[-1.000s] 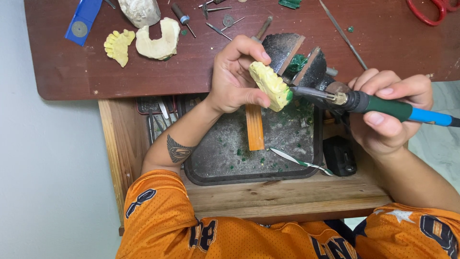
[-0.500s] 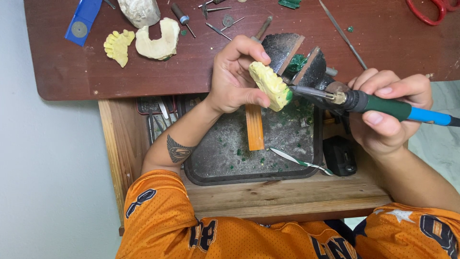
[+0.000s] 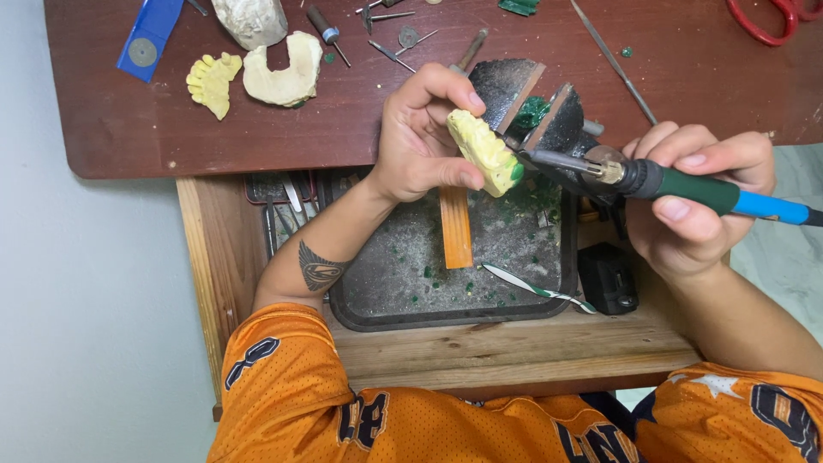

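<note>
Seen from above, the left hand (image 3: 420,137) grips a pale yellow dental cast (image 3: 483,150) over a dark tray (image 3: 386,291). The right hand (image 3: 694,206) is closed around a green-and-blue handled tool (image 3: 686,184), its metal tip apparently touching the cast's green-tipped end. Two more casts (image 3: 257,75) lie on the brown surface (image 3: 360,111).

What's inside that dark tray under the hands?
The dark tray holds green crumbs, an orange wooden strip and a slim metal tool. The left hand and yellow tooth model cover its top part.
</note>
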